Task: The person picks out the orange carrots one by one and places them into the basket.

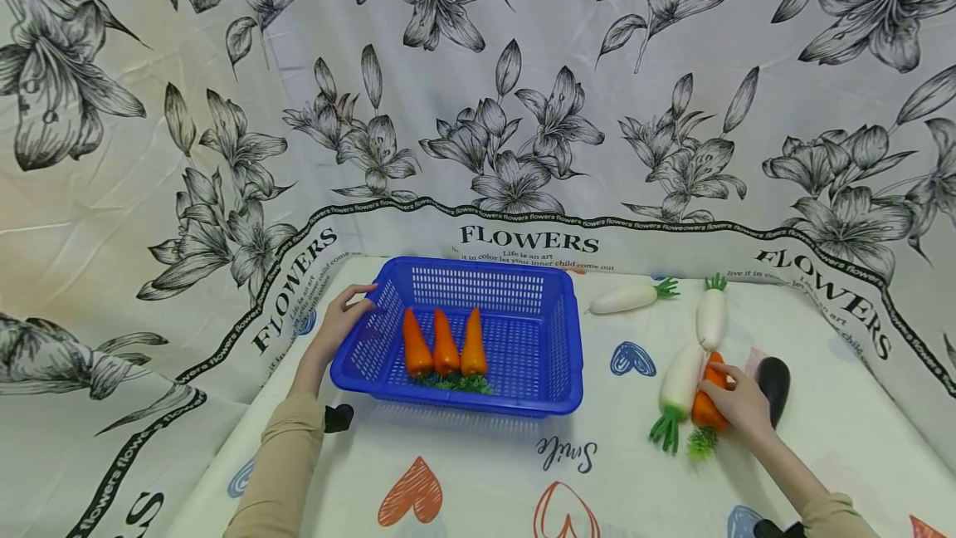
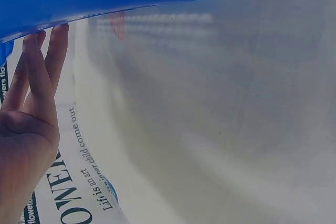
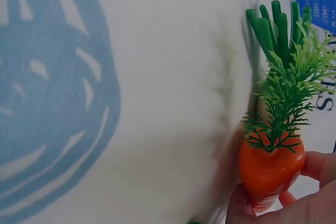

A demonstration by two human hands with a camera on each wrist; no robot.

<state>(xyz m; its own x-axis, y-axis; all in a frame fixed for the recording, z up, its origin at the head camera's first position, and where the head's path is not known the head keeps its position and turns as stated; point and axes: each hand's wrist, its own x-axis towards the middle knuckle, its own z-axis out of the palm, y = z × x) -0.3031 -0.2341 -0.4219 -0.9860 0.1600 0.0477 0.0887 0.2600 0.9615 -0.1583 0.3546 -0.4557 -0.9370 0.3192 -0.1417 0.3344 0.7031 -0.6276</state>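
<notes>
My right hand (image 1: 735,403) pinches an orange carrot (image 3: 270,169) with a green leafy top, between thumb and fingers. This carrot lies close beside a white radish (image 1: 681,380) with green stalks. Just right of that hand is a dark eggplant (image 1: 774,384), and a second white radish (image 1: 711,318) lies beyond. My left hand (image 1: 343,322) is at the left side of a blue plastic basket (image 1: 556,405); in the left wrist view its fairly straight fingers (image 2: 39,72) touch below the rim. Three carrots (image 1: 446,347) lie side by side in the basket, leafy ends toward me.
Another white radish (image 1: 623,299) lies to the right of the basket, near the back of the table. A white cloth (image 1: 478,471) printed with hearts covers the table. Behind it hangs a flower-printed curtain (image 1: 493,48).
</notes>
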